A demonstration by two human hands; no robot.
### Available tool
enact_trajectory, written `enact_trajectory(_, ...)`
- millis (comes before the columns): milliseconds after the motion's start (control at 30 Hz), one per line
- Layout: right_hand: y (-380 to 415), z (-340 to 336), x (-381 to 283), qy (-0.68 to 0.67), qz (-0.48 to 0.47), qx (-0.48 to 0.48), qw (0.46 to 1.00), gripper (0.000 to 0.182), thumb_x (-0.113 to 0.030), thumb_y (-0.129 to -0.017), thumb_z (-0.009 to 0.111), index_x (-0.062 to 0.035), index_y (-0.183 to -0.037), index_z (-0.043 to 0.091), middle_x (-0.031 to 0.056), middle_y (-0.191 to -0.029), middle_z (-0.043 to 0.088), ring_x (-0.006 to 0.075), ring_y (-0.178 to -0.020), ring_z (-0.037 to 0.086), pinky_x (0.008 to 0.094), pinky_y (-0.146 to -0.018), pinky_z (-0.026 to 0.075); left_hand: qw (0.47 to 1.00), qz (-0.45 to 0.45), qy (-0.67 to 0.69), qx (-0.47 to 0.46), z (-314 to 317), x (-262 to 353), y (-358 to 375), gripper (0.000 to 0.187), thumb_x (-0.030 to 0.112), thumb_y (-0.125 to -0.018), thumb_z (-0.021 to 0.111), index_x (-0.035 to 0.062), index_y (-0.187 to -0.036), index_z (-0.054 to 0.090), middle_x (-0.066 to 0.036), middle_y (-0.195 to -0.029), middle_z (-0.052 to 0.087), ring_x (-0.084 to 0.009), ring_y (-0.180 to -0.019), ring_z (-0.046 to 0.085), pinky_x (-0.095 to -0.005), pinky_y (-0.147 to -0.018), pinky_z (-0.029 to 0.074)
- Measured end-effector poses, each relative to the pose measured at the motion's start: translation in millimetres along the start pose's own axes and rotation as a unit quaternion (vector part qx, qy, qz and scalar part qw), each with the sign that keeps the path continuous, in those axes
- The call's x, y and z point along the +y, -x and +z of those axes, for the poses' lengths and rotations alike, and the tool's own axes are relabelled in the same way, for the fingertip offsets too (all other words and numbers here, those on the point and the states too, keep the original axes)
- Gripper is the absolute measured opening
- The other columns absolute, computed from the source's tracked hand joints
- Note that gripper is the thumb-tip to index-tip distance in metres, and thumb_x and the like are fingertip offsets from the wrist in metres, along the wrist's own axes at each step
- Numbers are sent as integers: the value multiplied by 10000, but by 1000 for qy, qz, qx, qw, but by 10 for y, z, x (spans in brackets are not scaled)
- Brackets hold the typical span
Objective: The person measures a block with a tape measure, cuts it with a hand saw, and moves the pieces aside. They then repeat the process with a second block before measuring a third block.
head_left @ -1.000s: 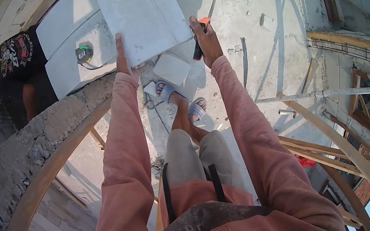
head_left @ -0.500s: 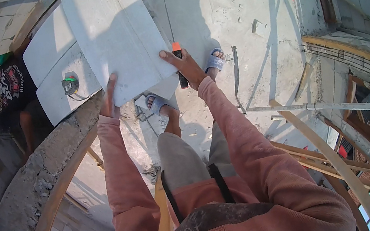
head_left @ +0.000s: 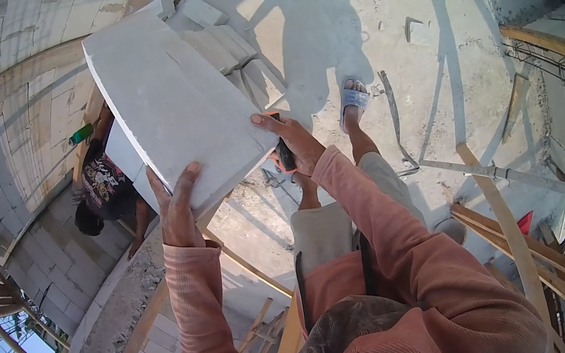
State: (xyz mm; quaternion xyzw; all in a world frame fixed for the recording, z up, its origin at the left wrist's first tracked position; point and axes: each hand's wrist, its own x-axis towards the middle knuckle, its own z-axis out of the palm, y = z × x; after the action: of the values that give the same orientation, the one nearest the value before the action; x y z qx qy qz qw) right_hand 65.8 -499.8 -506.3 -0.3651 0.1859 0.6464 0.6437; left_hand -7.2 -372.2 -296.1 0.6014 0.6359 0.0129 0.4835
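A large light grey block (head_left: 170, 98) is held up between both hands. My left hand (head_left: 180, 202) presses on its near left corner, with the thumb on the top face and fingers along the edge. At the near right corner is my right hand (head_left: 291, 141), its thumb on the block. The same hand also grips a black-and-orange handled tool (head_left: 283, 152), whose far part is hidden by the block. Behind the held block lie other grey blocks (head_left: 230, 49).
A co-worker in a dark printed shirt (head_left: 106, 181) is beyond the rough concrete ledge (head_left: 115, 319) at left. A green bottle (head_left: 80, 134) is near them. Wooden beams (head_left: 508, 235) and a metal bar (head_left: 525, 179) lie at right. A sandaled foot (head_left: 353, 97) stands on the floor.
The block has turned and swung left over the ledge, now hiding the tape measure. My left hand has shifted its hold onto the block's corner. The view has turned.
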Motion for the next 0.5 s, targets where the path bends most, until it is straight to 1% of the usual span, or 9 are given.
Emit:
enact_trajectory(33, 105, 60, -165, -6, 8, 1, 1000, 805, -634, -721, 800, 11, -1161, 608, 39, -855, 587, 107, -736, 589, 235, -654, 490, 1000, -11, -8, -14, 5, 225, 12, 880, 246, -826, 746, 62, -1546, 275, -194, -1384, 446, -308, -1305, 446, -388, -1034, 436)
enact_trajectory(67, 277, 117, -307, -26, -5, -15, 1000, 817, -665, -723, 787, 24, -1124, 607, 32, -839, 567, 104, -710, 585, 236, -603, 485, 999, -1, 3, -51, 21, 462, 47, 788, 255, -863, 708, 51, -1519, 323, -166, -1326, 506, -281, -1229, 525, -385, -941, 509)
enact_trajectory(167, 759, 246, -634, -52, 27, 8, 998, 793, -646, -732, 791, 24, -1112, 603, 35, -836, 570, 104, -693, 584, 248, -597, 492, 987, -81, 10, -138, -112, 987, 11, 870, 256, -855, 693, 35, -1556, 229, -239, -1382, 453, -306, -1242, 525, -389, -1006, 489)
enact_trajectory(200, 995, 308, -821, -82, 27, 32, 996, 746, -602, -770, 781, 31, -1119, 597, 35, -834, 568, 111, -687, 585, 265, -600, 499, 987, -70, 31, -140, 46, 1319, 221, 686, 187, -877, 670, 16, -1475, 379, -111, -1205, 606, -196, -1002, 647, -317, -752, 574)
enact_trajectory(300, 1229, 365, -1018, -222, -16, 95, 970, 683, -564, -820, 750, 4, -1161, 584, 46, -874, 587, 151, -706, 598, 308, -630, 521, 952, -78, -35, -293, -103, 1570, -97, 656, 104, -847, 669, 0, -1438, 406, -90, -1197, 617, -179, -982, 649, -342, -750, 576)
enact_trajectory(400, 755, 301, -843, -308, -31, 152, 939, 710, -514, -884, 706, 14, -1316, 510, 141, -1069, 664, 247, -875, 712, 357, -753, 597, 905, 66, -257, -334, 338, 992, -1348, 758, 41, -875, 598, 112, -1552, 266, -104, -1244, 622, -243, -1007, 663, -382, -899, 541)
enact_trajectory(433, 538, 226, -979, -349, 0, 180, 920, 587, -472, -923, 658, -56, -1316, 525, 119, -1134, 652, 261, -974, 688, 407, -820, 572, 884, 122, -317, -322, 452, 734, -1665, 805, 42, -879, 589, 138, -1585, 214, -125, -1296, 611, -268, -1045, 659, -390, -946, 524)
enact_trajectory(467, 250, 71, -1035, -417, -103, 125, 894, 551, -469, -916, 657, -97, -1306, 541, 84, -1156, 645, 230, -1003, 669, 395, -842, 556, 802, 310, -429, -276, 1028, 558, -2134, 827, 33, -846, 580, 141, -1581, 216, -134, -1332, 598, -270, -1105, 637, -394, -979, 502)
enact_trajectory(500, 0, -336, -1140, -461, -222, 76, 856, 518, -466, -908, 656, -137, -1295, 557, 48, -1177, 638, 198, -1033, 650, 384, -864, 539, 761, 387, -442, -276, 1869, 619, -2479, 840, 26, -822, 570, 141, -1578, 222, -139, -1338, 595, -271, -1117, 630, -389, -978, 499)
